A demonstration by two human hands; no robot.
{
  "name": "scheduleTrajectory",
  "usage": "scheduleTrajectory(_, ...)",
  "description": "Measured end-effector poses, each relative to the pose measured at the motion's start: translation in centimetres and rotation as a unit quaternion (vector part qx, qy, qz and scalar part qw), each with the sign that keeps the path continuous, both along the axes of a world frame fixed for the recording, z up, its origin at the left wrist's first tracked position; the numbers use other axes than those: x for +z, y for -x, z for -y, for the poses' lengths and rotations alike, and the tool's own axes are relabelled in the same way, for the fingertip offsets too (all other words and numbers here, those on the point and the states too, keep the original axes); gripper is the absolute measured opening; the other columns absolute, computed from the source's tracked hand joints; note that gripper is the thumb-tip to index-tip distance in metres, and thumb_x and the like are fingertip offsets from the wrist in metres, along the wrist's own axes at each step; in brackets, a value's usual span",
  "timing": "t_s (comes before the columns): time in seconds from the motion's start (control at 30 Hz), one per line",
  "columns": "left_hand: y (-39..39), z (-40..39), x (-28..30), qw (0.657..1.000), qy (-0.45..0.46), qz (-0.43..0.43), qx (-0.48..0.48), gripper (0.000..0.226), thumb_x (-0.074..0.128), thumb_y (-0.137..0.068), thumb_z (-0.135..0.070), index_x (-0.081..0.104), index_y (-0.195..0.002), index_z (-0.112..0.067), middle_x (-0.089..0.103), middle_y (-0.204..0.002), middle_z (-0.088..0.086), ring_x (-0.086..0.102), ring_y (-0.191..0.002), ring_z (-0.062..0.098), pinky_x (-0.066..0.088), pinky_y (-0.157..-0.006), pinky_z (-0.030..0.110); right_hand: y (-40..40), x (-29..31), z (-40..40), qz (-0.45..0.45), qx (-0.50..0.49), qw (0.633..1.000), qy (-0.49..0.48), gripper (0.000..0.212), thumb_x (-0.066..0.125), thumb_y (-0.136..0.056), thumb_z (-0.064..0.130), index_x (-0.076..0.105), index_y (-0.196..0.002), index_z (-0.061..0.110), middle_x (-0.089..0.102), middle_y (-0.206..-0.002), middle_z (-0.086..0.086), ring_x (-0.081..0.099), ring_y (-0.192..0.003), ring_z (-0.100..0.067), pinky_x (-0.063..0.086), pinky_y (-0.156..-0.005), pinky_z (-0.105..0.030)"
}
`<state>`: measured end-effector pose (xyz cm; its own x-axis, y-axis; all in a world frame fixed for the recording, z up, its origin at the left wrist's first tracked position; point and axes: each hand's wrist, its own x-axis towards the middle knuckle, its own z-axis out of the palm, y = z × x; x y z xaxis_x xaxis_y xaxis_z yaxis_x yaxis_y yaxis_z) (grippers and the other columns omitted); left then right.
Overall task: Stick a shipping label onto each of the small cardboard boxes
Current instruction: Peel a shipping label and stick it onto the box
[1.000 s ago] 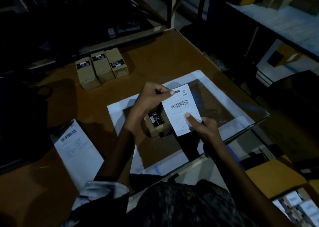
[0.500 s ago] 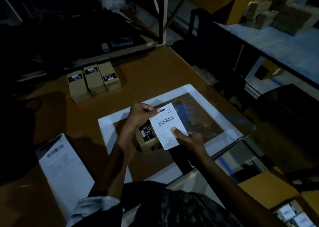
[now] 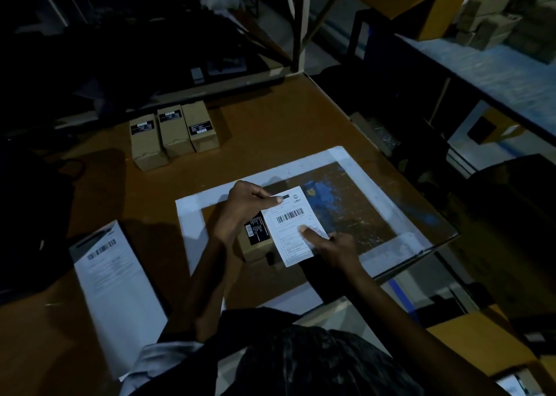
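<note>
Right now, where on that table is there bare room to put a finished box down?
Bare brown table lies between the three boxes at the back and the white-bordered mat. The mat's far right part is also bare. It is crowded where both hands hold the label over a box.

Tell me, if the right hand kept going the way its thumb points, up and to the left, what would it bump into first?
Probably the left hand. The right hand has its thumb on the label, pointing toward the label's top corner, which the left hand pinches. Depth is hard to judge in this dim view.
</note>
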<state>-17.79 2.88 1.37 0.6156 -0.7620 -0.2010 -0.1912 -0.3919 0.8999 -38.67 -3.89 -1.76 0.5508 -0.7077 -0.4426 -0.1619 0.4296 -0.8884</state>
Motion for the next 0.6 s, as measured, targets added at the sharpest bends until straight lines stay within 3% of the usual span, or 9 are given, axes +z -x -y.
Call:
scheduleTrajectory(0.1,0.09,0.00,0.17,1.000,-0.003,0.005,0.007,0.017,0.085,-0.079,-0.019,0.080,-0.081,-0.002,0.076,-0.076,0.012,0.071,-0.063,0.017,0.051,-0.057,0.022,-0.24,0.10,-0.22,0.000,-0.005,1.000,-0.006,0.026,0.083,-0.081,0.020,0.077,-0.093,-0.003,0.078,-0.089,-0.014,0.077,-0.083,-0.026,0.061,-0.071,-0.033)
scheduleTrajectory(0.27,-0.12,0.36,0.32,0.999,-0.030,0.003,0.015,0.018,0.086,-0.077,-0.022,0.079,-0.079,-0.006,0.077,-0.076,0.010,0.072,-0.067,0.022,0.051,-0.058,0.025,-0.54,-0.44,-0.10,-0.041,-0.007,0.999,0.018,0.027,0.088,-0.075,0.027,0.079,-0.090,0.006,0.079,-0.087,-0.008,0.077,-0.083,-0.023,0.062,-0.083,-0.043)
scheduleTrajectory(0.5,0.28,0.23,0.60,0.999,-0.029,0.005,0.018,0.013,0.085,-0.078,-0.017,0.077,-0.073,-0.008,0.073,-0.063,-0.002,0.067,-0.051,0.007,0.048,-0.047,0.015,-0.45,-0.61,-0.04,-0.047,-0.006,0.998,0.031,0.028,0.087,-0.075,0.029,0.079,-0.088,0.005,0.079,-0.085,-0.007,0.077,-0.082,-0.022,0.062,-0.080,-0.040)
scheduleTrajectory(0.6,0.22,0.25,0.50,1.000,-0.025,0.006,0.014,0.013,0.085,-0.078,-0.016,0.077,-0.075,-0.005,0.073,-0.065,0.000,0.067,-0.050,0.008,0.048,-0.047,0.015,-0.44,-0.30,-0.06,-0.034,-0.009,0.999,0.017,0.026,0.086,-0.078,0.023,0.078,-0.090,0.001,0.078,-0.086,-0.010,0.077,-0.080,-0.022,0.062,-0.071,-0.034)
